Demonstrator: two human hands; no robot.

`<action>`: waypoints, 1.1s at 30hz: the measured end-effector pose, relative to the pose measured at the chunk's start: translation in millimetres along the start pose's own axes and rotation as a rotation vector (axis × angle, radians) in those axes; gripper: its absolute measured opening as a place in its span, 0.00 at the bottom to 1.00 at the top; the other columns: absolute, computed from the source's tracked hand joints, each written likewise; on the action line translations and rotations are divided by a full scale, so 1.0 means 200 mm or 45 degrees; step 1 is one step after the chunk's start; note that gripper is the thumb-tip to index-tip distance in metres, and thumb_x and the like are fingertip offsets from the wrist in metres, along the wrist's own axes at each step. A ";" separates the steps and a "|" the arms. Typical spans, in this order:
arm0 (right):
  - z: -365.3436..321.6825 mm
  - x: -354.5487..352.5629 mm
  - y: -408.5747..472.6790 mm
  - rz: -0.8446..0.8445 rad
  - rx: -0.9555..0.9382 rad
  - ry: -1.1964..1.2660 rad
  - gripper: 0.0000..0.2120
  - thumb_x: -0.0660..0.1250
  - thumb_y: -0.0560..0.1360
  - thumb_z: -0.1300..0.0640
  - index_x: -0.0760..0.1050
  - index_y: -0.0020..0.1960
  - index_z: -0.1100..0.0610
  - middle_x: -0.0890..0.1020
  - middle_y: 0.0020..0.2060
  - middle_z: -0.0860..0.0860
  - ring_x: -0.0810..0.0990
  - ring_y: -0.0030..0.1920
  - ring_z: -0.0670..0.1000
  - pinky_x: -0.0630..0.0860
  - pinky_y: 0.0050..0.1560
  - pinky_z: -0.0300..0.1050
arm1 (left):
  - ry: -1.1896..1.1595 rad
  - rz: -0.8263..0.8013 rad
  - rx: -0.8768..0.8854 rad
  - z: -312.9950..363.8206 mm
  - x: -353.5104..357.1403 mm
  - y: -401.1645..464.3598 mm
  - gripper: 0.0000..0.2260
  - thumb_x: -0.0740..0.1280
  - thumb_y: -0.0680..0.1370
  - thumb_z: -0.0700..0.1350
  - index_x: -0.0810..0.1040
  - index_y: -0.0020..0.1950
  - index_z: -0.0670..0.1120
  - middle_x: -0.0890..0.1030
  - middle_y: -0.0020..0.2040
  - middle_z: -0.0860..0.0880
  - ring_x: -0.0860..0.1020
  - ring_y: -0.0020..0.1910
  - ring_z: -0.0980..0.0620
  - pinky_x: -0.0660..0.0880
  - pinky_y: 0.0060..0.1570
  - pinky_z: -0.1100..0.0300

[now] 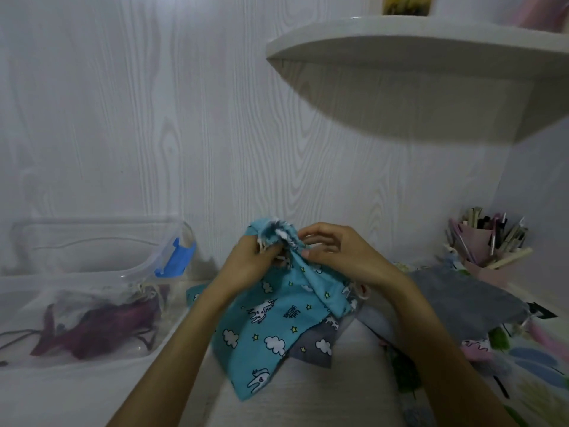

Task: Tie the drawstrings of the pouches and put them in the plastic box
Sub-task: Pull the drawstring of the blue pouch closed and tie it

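Note:
A turquoise pouch (264, 322) printed with unicorns, clouds and stars hangs above the table in both hands. My left hand (246, 260) grips its gathered mouth from the left. My right hand (335, 254) pinches the bunched top from the right, thumb against the cloth. The drawstring itself is mostly hidden in the folds. At the left stands the clear plastic box (144, 266) with a blue latch; a dark purple pouch (98, 328) lies inside it.
More pouches lie at the right: a grey one (462, 300), a grey star-print one (320, 343) under the turquoise pouch, and pastel prints (523, 365) near the edge. A pink pen holder (483, 241) stands at the back right. A white shelf (400, 66) overhangs above.

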State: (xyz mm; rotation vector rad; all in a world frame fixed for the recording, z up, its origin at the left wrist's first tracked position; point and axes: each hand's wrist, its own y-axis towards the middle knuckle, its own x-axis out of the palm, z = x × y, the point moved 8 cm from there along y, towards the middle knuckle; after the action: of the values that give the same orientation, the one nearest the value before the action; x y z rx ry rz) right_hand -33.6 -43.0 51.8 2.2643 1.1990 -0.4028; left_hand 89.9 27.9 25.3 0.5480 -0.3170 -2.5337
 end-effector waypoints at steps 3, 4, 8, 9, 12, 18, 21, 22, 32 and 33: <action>0.10 -0.03 -0.01 -0.003 0.093 -0.107 0.15 0.70 0.73 0.64 0.75 0.58 0.54 0.80 0.55 0.53 0.79 0.56 0.49 0.75 0.59 0.41 | -0.111 -0.301 -0.211 0.03 0.04 -0.06 0.05 0.63 0.79 0.44 0.78 0.51 0.47 0.83 0.49 0.49 0.82 0.36 0.61 0.79 0.36 0.66; 0.11 -0.02 -0.01 -0.006 0.089 -0.096 0.15 0.69 0.73 0.65 0.76 0.58 0.55 0.81 0.54 0.53 0.79 0.56 0.50 0.75 0.59 0.41 | -0.124 -0.406 -0.265 0.04 0.06 -0.09 0.06 0.64 0.78 0.46 0.78 0.53 0.47 0.83 0.50 0.51 0.83 0.39 0.60 0.80 0.38 0.64; 0.14 0.04 0.00 -0.057 0.080 -0.067 0.15 0.69 0.72 0.68 0.77 0.56 0.55 0.81 0.52 0.51 0.79 0.54 0.45 0.75 0.55 0.33 | -0.104 -0.419 -0.348 0.05 0.05 -0.13 0.12 0.63 0.77 0.55 0.78 0.52 0.50 0.83 0.49 0.54 0.83 0.44 0.55 0.80 0.37 0.63; 0.15 0.06 0.00 -0.082 0.088 -0.078 0.15 0.69 0.72 0.69 0.77 0.54 0.54 0.81 0.51 0.51 0.79 0.53 0.44 0.75 0.54 0.32 | -0.084 -0.325 -0.392 0.03 0.02 -0.12 0.13 0.60 0.78 0.56 0.78 0.50 0.48 0.82 0.46 0.53 0.81 0.40 0.56 0.78 0.33 0.65; 0.19 0.06 -0.02 -0.133 0.200 0.016 0.17 0.70 0.70 0.71 0.74 0.52 0.53 0.80 0.50 0.49 0.79 0.49 0.43 0.76 0.49 0.32 | -0.016 -0.114 -0.388 -0.01 -0.05 -0.08 0.13 0.55 0.82 0.51 0.74 0.45 0.46 0.77 0.37 0.52 0.71 0.30 0.57 0.71 0.26 0.67; 0.39 -0.06 -0.21 -0.469 0.874 -0.525 0.16 0.65 0.77 0.49 0.75 0.57 0.60 0.81 0.44 0.51 0.80 0.41 0.47 0.76 0.37 0.36 | 0.081 -0.120 -0.380 -0.07 -0.06 -0.05 0.17 0.53 0.83 0.50 0.73 0.39 0.45 0.74 0.33 0.51 0.67 0.27 0.56 0.64 0.28 0.65; 0.44 -0.13 -0.27 -0.449 0.997 -0.443 0.16 0.62 0.78 0.47 0.75 0.38 0.58 0.79 0.26 0.48 0.74 0.25 0.44 0.70 0.29 0.36 | 0.252 -0.303 -0.406 -0.12 -0.03 -0.08 0.20 0.53 0.82 0.55 0.74 0.36 0.46 0.74 0.28 0.54 0.67 0.24 0.58 0.66 0.26 0.66; 0.44 -0.17 -0.27 -0.383 0.980 -0.440 0.18 0.62 0.78 0.47 0.72 0.34 0.58 0.76 0.22 0.47 0.71 0.21 0.43 0.67 0.27 0.36 | 0.269 -0.401 -0.390 -0.12 -0.01 -0.10 0.21 0.53 0.81 0.57 0.73 0.34 0.46 0.72 0.26 0.54 0.67 0.23 0.59 0.67 0.26 0.67; 0.38 -0.35 -0.25 0.133 0.753 0.191 0.21 0.54 0.81 0.49 0.70 0.35 0.59 0.69 0.20 0.48 0.62 0.19 0.43 0.60 0.20 0.33 | -0.207 -0.047 -0.248 -0.08 -0.07 -0.05 0.18 0.54 0.82 0.51 0.70 0.35 0.46 0.71 0.31 0.51 0.68 0.23 0.60 0.73 0.26 0.67; 0.38 -0.35 -0.26 0.110 0.758 0.346 0.18 0.55 0.81 0.52 0.71 0.38 0.60 0.71 0.21 0.49 0.63 0.20 0.43 0.61 0.20 0.33 | -0.215 0.057 -0.230 -0.08 -0.10 -0.04 0.18 0.55 0.82 0.50 0.73 0.37 0.45 0.74 0.32 0.50 0.70 0.24 0.59 0.74 0.26 0.67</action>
State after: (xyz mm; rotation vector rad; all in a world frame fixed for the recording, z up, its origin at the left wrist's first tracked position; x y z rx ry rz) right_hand -115.8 -110.0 8.3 2.9492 1.2197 -0.4782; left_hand 108.7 44.3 14.9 0.2564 -0.1563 -2.5373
